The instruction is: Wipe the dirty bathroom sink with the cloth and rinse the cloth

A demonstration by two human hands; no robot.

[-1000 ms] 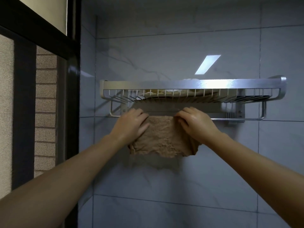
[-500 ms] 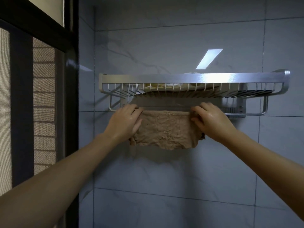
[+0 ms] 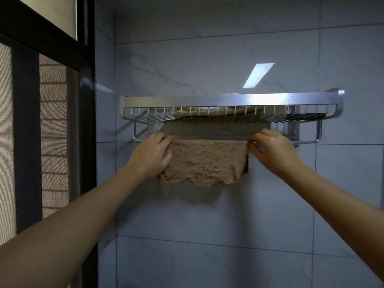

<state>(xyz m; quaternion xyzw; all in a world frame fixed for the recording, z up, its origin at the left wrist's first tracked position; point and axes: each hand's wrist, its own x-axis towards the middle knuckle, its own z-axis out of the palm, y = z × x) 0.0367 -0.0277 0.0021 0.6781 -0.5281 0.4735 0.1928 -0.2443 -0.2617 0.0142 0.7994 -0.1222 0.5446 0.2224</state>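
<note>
As the hands slid apart along the rail (image 3: 307,141), the cloth (image 3: 204,163) drew out wider and flatter than a second before, and it hung draped over that rail under the rack (image 3: 228,100), close against the tiled wall. The left hand (image 3: 150,154) gripped the cloth's left edge, fingers curled round it. The right hand (image 3: 274,150) pinched the top right corner at the rail, thumb and fingertips closed on the fabric. No sink was in view. My read: wiping and rinsing looked finished, this was hanging it to dry, and only the letting go seemed left.
</note>
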